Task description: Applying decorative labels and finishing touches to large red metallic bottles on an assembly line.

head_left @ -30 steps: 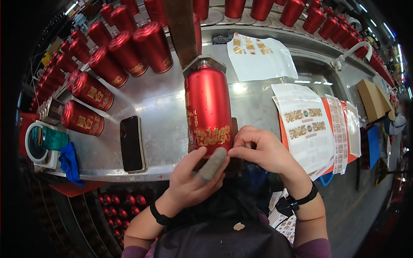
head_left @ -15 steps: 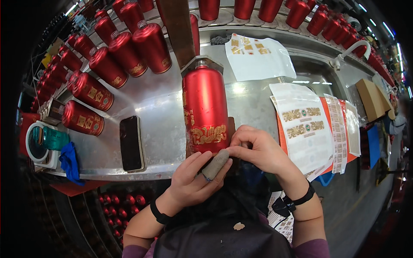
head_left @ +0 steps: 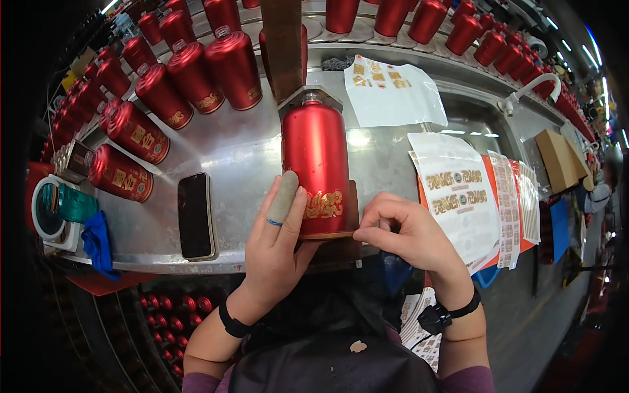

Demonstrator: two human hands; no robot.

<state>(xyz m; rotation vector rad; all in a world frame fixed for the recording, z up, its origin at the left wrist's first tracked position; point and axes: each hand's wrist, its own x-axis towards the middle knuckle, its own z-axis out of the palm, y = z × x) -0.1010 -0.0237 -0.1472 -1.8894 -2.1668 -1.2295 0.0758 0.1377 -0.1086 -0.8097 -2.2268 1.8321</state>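
In front of me a red bottle (head_left: pixel 314 150) lies on its back, clear neck away from me and base towards me. A gold pattern runs round its lower part. My left hand (head_left: pixel 275 239) lies along the bottle's lower left side, fingers stretched out flat over the gold band. One finger wears a grey finger cot (head_left: pixel 283 196). The thumb is by the base, partly hidden. My right hand (head_left: pixel 400 229) is closed in a pinch at the base's right corner; anything between its fingertips is too small to make out.
A bracket (head_left: pixel 331 98) and brown bar (head_left: pixel 282 46) stand at the bottle's neck. A phone (head_left: pixel 196 216) and several red bottles (head_left: pixel 137 134) occupy the left. Gold sticker sheets (head_left: pixel 458 196) lie right, near a sink (head_left: pixel 468 108). A blue cloth (head_left: pixel 101 245) hangs over the left edge.
My left hand has moved from the base up onto the bottle's left side. The bottle appears turned, its left-side lettering out of sight. My right hand stays near the base corner, slightly further right.
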